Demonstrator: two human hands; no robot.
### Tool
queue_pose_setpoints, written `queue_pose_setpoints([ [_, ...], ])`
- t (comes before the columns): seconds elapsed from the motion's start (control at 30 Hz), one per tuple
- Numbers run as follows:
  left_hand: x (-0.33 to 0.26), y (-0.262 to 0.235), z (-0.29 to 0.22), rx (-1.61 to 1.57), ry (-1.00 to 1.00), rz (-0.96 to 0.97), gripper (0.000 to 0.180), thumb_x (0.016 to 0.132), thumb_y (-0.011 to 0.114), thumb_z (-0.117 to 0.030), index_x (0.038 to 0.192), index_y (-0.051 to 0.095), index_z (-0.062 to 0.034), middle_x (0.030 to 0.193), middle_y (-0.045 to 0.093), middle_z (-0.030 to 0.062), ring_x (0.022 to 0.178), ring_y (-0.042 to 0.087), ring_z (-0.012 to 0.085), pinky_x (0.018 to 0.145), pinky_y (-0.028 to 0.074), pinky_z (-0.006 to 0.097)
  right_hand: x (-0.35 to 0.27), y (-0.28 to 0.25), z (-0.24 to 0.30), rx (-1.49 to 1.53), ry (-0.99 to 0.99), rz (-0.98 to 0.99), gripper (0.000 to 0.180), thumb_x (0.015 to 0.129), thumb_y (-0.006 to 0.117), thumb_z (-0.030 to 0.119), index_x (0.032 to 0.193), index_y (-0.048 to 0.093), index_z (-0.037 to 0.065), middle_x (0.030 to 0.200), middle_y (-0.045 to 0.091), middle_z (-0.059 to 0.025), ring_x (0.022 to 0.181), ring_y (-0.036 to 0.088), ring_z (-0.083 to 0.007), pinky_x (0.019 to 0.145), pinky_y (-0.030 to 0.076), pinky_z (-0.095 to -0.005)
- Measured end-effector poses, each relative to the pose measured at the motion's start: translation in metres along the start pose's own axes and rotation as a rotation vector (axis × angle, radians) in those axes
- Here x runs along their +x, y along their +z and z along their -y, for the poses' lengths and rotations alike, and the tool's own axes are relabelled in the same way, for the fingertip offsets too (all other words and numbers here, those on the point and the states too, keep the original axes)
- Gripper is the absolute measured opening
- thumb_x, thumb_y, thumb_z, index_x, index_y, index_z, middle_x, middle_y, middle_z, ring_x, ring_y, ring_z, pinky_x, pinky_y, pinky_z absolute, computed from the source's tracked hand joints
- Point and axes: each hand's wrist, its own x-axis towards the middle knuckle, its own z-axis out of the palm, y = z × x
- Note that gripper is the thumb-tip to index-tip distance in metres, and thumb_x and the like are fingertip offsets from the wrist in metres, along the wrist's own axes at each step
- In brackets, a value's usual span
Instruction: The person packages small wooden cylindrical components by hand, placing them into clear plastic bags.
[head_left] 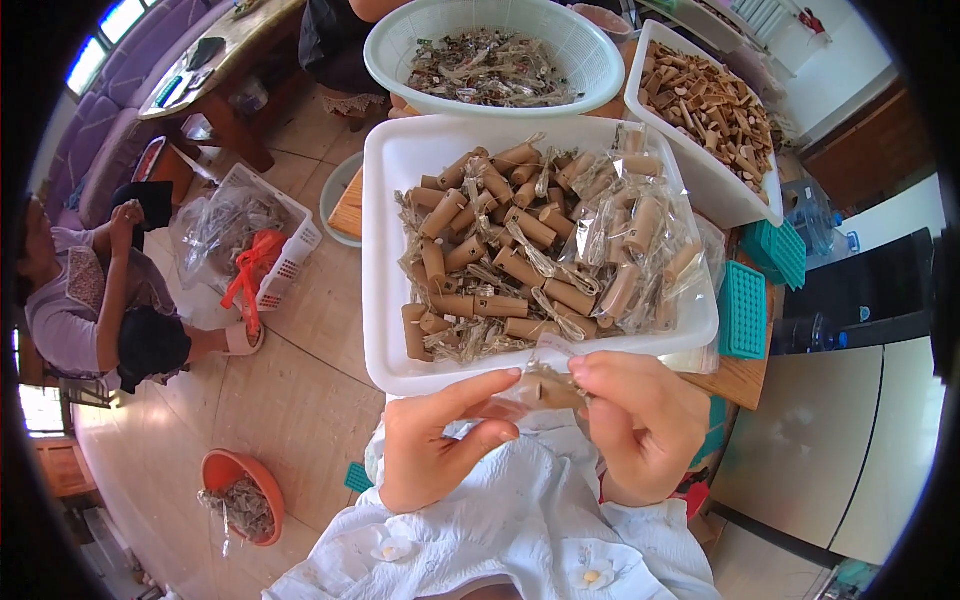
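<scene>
Nearest me: left hand [435,440] and right hand [640,420], both pinching one small bagged cork [545,388] at the white tray's [385,250] near rim. Beyond: more bagged corks [520,250], then a round basket [400,70].

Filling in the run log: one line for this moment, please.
left hand + right hand: both pinch small clear bag with brown cork | above white rectangular plastic tray

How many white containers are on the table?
3: a large tray before the hands, a round basket behind it, another tray at the right; others may be hidden.
</scene>
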Motion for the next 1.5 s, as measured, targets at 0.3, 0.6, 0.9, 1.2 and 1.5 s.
queue_pose_setpoints([
  [0.3, 0.004, 0.001, 0.001, -0.192, 0.062, 0.102, 0.046, 0.072, 0.068, -0.008, 0.113, 0.05, 0.0043, 0.102, 0.06, 0.013, 0.094, 0.057, 0.0168, 0.081, 0.044, 0.028, 0.0, 0.004, 0.0, 0.024, -0.082, 0.127, 0.015, 0.074, 0.048, -0.001, 0.085, 0.059, -0.001, 0.081, 0.063, -0.0162, 0.068, 0.062, -0.021, 0.056, 0.049, -0.0262],
  [0.6, 0.001, 0.015, -0.002, -0.237, 0.014, -0.151, 0.048, 0.068, 0.072, -0.023, 0.1, 0.056, 0.0086, 0.09, 0.062, 0.0148, 0.08, 0.06, 0.0161, 0.071, 0.046, 0.026, -0.006, 0.003, 0.005, -0.041, -0.01, 0.141, 0.027, 0.069, 0.057, -0.005, 0.096, 0.055, -0.001, 0.085, 0.061, -0.0131, 0.071, 0.061, -0.0253, 0.06, 0.051, -0.03],
  [0.9, 0.006, 0.006, -0.004, -0.131, 0.064, 0.093, 0.043, 0.07, 0.068, -0.002, 0.11, 0.052, 0.0038, 0.104, 0.059, 0.0137, 0.093, 0.058, 0.0186, 0.082, 0.047, 0.029, 0.006, -0.01, 0.011, -0.212, 0.08, 0.263, 0.021, 0.068, 0.058, -0.002, 0.088, 0.056, 0.005, 0.072, 0.057, -0.0093, 0.059, 0.057, -0.0255, 0.049, 0.047, -0.0326],
  [1.2, 0.006, 0.01, 0.0, -0.142, 0.043, 0.135, 0.047, 0.068, 0.07, -0.002, 0.111, 0.051, 0.002, 0.102, 0.059, 0.0133, 0.095, 0.058, 0.0205, 0.082, 0.048, 0.031, 0.013, -0.024, 0.01, -0.212, 0.02, 0.384, 0.018, 0.063, 0.06, -0.003, 0.081, 0.06, 0.003, 0.066, 0.057, -0.0094, 0.054, 0.056, -0.024, 0.048, 0.043, -0.03],
  [1.5, 0.004, 0.01, 0.001, -0.116, -0.064, 0.171, 0.055, 0.065, 0.072, -0.002, 0.114, 0.048, 0.0003, 0.101, 0.06, 0.0141, 0.097, 0.057, 0.0213, 0.082, 0.048, 0.031, 0.021, -0.014, 0.013, -0.182, 0.004, 0.345, 0.019, 0.064, 0.067, 0.004, 0.082, 0.06, 0.003, 0.071, 0.059, -0.0093, 0.058, 0.057, -0.021, 0.048, 0.043, -0.0287],
])
